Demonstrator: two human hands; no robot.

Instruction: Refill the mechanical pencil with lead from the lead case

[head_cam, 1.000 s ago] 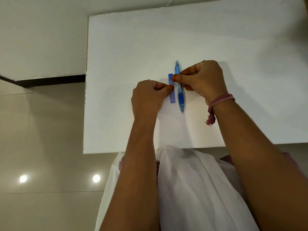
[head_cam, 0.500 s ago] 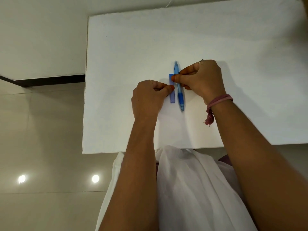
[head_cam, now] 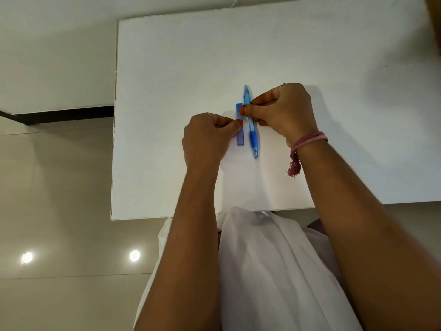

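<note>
Lying flat on the desk (head_cam: 167, 91), lead case (head_cam: 240, 130) beside mechanical pencil (head_cam: 250, 120). Left hand (head_cam: 207, 139) fingers (head_cam: 235, 124) pinching the case, right hand (head_cam: 284, 111) fingers maybe on both. Could slip, spilling thin leads.

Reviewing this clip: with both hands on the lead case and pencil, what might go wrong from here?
1. The lead case lies flat beside the mechanical pencil; opened that way, thin leads might spill onto the white table.
2. The left hand and right hand pinch with fingertips only, so either item might slip or roll.
</note>
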